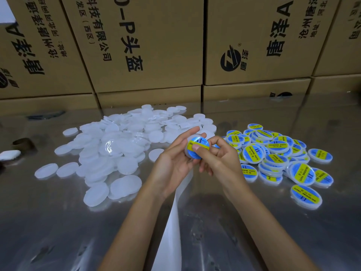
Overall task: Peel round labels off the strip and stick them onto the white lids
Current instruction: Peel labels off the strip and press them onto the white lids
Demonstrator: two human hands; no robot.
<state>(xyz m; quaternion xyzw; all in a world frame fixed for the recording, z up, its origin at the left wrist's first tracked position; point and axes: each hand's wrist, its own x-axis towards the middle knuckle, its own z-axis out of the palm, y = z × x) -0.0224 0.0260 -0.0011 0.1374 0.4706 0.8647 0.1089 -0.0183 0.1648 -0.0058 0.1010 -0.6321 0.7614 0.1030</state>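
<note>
My left hand (173, 163) holds a white lid (197, 148) from below, its fingers curled round the rim. A round blue and yellow label covers the lid's top. My right hand (220, 159) grips the same lid from the right, with its thumb pressing on the label's yellow band. A white backing strip (172, 227) hangs from under my hands toward the bottom edge of the view. A heap of plain white lids (121, 149) lies to the left. A heap of labelled lids (279, 159) lies to the right.
The work surface is a shiny metal table (254, 231). Stacked cardboard boxes (152, 55) form a wall along its far edge. A brown cardboard tube (22, 144) and a small white object (9, 155) sit at the far left.
</note>
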